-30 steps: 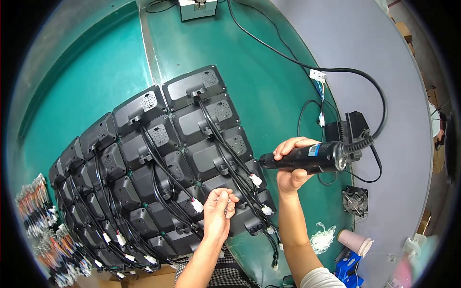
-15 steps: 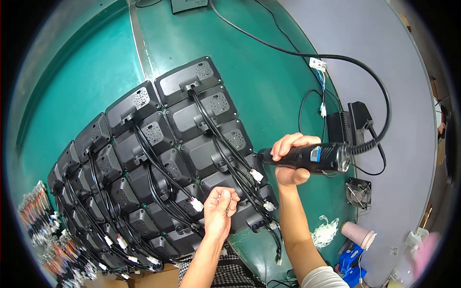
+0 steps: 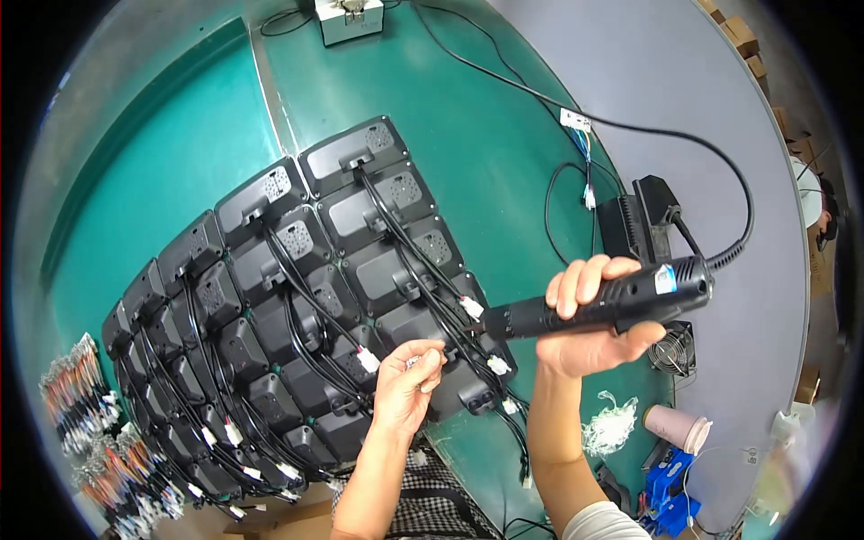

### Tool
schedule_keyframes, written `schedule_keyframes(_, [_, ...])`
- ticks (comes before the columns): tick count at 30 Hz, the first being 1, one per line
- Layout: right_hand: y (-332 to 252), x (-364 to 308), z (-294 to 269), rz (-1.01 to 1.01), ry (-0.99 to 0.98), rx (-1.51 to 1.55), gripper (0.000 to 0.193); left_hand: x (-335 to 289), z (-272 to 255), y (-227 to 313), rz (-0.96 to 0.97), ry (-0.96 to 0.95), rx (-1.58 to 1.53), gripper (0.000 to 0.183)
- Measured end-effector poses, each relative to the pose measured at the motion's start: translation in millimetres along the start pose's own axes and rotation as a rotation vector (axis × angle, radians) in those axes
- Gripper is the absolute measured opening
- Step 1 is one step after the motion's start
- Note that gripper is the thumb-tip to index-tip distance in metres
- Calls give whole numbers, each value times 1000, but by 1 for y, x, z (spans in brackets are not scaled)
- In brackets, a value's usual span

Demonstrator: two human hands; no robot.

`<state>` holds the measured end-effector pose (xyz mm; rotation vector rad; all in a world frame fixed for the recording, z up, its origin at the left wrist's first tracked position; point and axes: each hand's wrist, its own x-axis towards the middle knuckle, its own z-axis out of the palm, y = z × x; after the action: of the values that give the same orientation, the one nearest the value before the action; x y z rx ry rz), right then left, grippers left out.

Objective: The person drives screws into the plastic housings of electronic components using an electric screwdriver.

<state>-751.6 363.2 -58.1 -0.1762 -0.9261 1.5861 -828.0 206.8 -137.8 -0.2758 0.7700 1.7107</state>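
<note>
My right hand [image 3: 589, 306] is wrapped round a black corded electric screwdriver [image 3: 621, 301], which lies nearly level with its thin bit pointing left. The bit's tip is close to the fingers of my left hand [image 3: 407, 382], above the near right part of the rows of black plastic housings [image 3: 369, 220]. My left hand is closed, thumb against fingers, and small shiny bits show between them, too small to name. Black cables with white connectors [image 3: 367, 360] run across the housings, one connector [image 3: 471, 308] beside the screwdriver's nose.
Bundles of coloured wires [image 3: 76, 387] lie at the far left. On the right are a black power adapter [image 3: 630, 225], a small fan [image 3: 672, 349], a clump of white plastic [image 3: 610, 423], a pink cup [image 3: 675, 428] and a blue tool [image 3: 666, 490]. A grey box [image 3: 349, 25] stands at the back.
The screwdriver in my right hand has tilted, its rear end swinging right and up and its nose coming down toward my left fingers. My left hand has shifted slightly up and left.
</note>
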Motion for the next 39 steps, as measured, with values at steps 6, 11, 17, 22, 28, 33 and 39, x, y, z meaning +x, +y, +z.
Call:
schedule_keyframes(6, [-6,-27,6,80,139,3,67,-2,5,1,-29,-39,64,15])
schedule_keyframes(11, [-10,-30,2,73,171,34,67,-2,5,-4,-63,-56,106,14])
schedule_keyframes(17, [-11,-33,-7,46,210,-7,66,-2,11,-7,-107,-2,209,24])
schedule_keyframes(22, [-9,-28,-30,-112,111,-285,65,-4,11,0,24,179,272,33])
schedule_keyframes(28, [7,-36,-53,-117,97,-381,65,14,2,-10,189,211,141,18])
schedule_keyframes(33, [19,-41,-59,-125,99,-431,67,19,-1,-13,196,225,153,19])
schedule_keyframes(39, [28,-51,-64,-171,-85,-426,67,19,-1,-14,179,214,131,17])
